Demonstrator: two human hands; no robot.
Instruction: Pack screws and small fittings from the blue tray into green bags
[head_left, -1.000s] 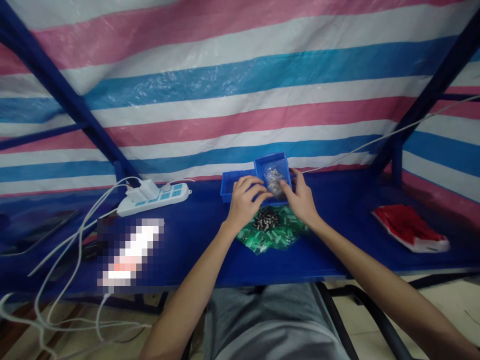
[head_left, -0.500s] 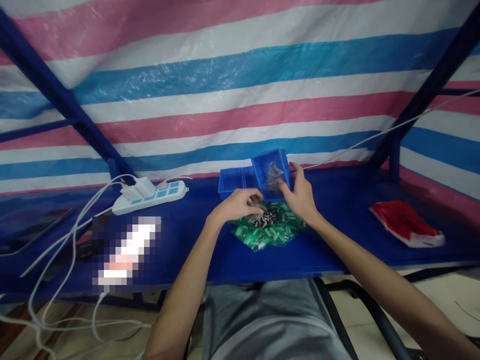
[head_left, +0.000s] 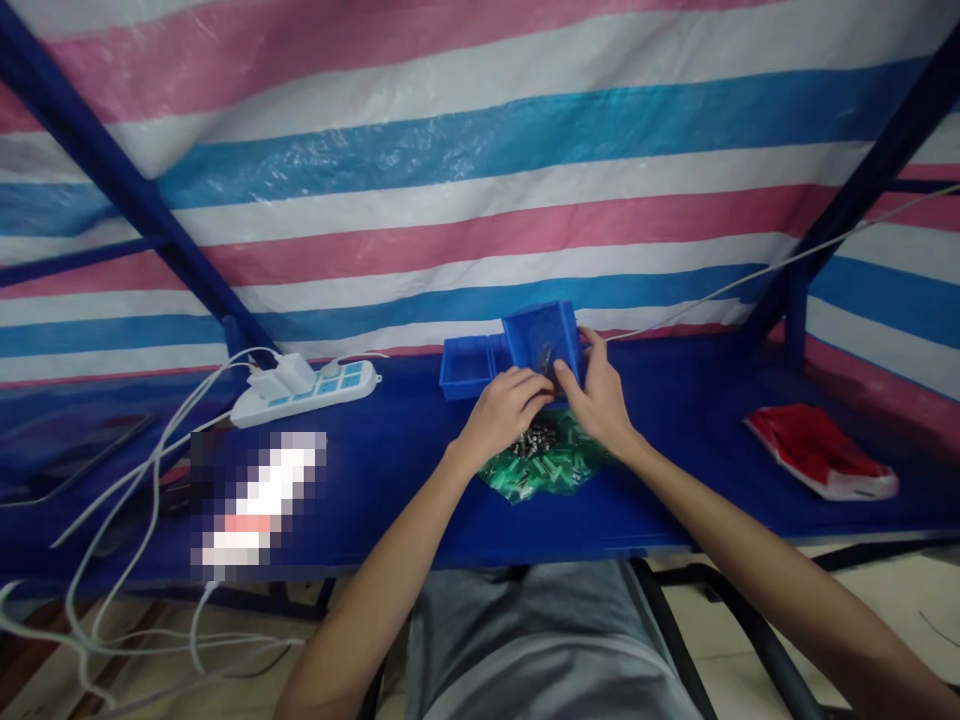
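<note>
My right hand (head_left: 602,400) grips the right side of a blue plastic bin (head_left: 538,335), thumb over its edge, and holds it tilted toward me. A small dark, partly see-through clump (head_left: 550,358) lies inside, too blurred to name. At the bin's lower lip is my left hand (head_left: 506,412), its fingers curled together; what they hold, if anything, is hidden. Below both hands, small metallic pieces (head_left: 536,440) lie heaped on green-and-clear plastic packets (head_left: 529,478). Beside the tilted bin, a second blue bin (head_left: 466,368) rests on the table.
A white power strip (head_left: 307,397) with plugs and loose white cables stands on the left of the blue table (head_left: 375,500). Near it lies a pixelated bright object (head_left: 262,500). A red-and-white packet (head_left: 821,450) is at right. Striped sheeting (head_left: 480,220) hangs behind.
My left hand has moved up and right, from over the metallic pieces to the tilted bin's lip. Less of the clear clump shows inside the bin. My right hand keeps its grip.
</note>
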